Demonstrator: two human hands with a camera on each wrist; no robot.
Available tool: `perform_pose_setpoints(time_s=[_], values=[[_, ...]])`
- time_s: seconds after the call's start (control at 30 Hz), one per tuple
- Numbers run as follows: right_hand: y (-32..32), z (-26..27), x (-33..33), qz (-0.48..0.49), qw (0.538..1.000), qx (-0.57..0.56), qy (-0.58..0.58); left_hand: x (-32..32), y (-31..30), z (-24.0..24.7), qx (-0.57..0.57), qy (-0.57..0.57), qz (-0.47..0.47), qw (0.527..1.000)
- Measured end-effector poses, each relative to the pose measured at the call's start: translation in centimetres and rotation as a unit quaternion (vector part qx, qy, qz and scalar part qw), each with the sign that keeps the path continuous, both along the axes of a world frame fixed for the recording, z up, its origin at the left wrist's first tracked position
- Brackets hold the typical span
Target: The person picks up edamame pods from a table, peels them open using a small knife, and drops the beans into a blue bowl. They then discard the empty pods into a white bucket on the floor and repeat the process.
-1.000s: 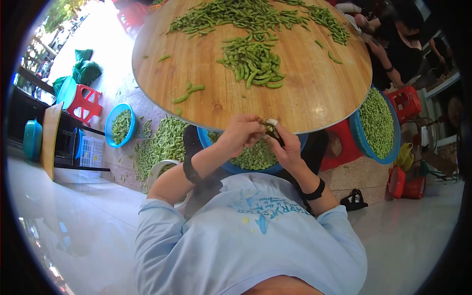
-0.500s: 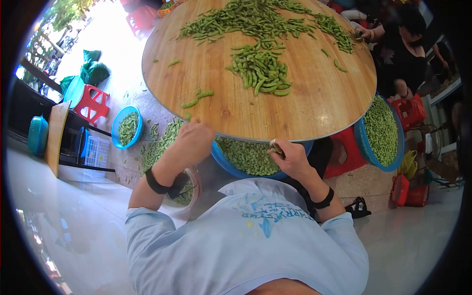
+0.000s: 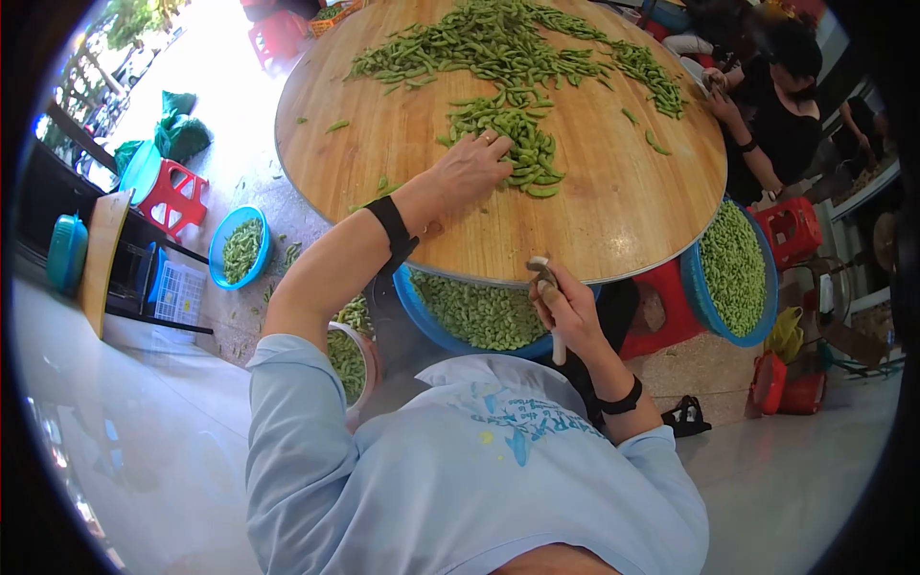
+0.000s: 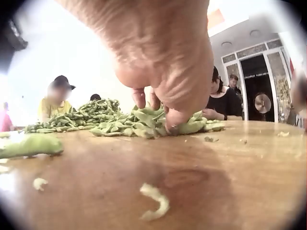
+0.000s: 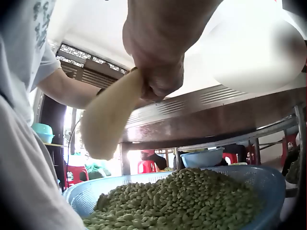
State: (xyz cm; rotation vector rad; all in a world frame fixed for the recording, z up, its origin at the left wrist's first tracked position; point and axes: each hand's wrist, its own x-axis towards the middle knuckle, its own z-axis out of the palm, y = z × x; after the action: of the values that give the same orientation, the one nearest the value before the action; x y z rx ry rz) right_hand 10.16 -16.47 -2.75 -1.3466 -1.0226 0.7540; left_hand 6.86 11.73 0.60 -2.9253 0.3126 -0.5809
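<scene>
My left hand reaches across the round wooden table, its fingertips on the near pile of green bean pods. In the left wrist view the fingers come down onto those pods; I cannot see a pod pinched. My right hand stays at the table's near edge and grips a small tool with a pale wooden handle. The right wrist view shows that handle in the fist, above a blue basket of shelled beans. The same basket sits under the table edge.
A larger spread of pods covers the table's far side, where another person sits. A second blue basin of beans stands at the right. A bucket, a small blue basin, loose pods and red stools are on the floor at left.
My left hand left the right hand, dropped toward the bucket at the table's left edge, then reached up onto the pod pile. The right hand stayed at the table edge with the tool.
</scene>
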Motion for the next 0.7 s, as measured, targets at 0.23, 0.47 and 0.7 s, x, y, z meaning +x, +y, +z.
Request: perform_pose_setpoints(time_s=[0.23,0.47,0.7], values=[[2.3,1.5,0.0,-0.046,0.942,0.061,0.326,-4.0,-7.1,2.3,-0.63,0.064,0.035,0.773],[2.0,2.1,-0.5,0.056,0.899,0.068,0.428,-6.7,-9.4,0.3,-0.822,0.128,0.043,0.554],[2.0,1.8,-0.8,0.079,0.881,0.081,0.46,-7.5,-9.5,0.5,-0.753,0.111,0.061,0.646]])
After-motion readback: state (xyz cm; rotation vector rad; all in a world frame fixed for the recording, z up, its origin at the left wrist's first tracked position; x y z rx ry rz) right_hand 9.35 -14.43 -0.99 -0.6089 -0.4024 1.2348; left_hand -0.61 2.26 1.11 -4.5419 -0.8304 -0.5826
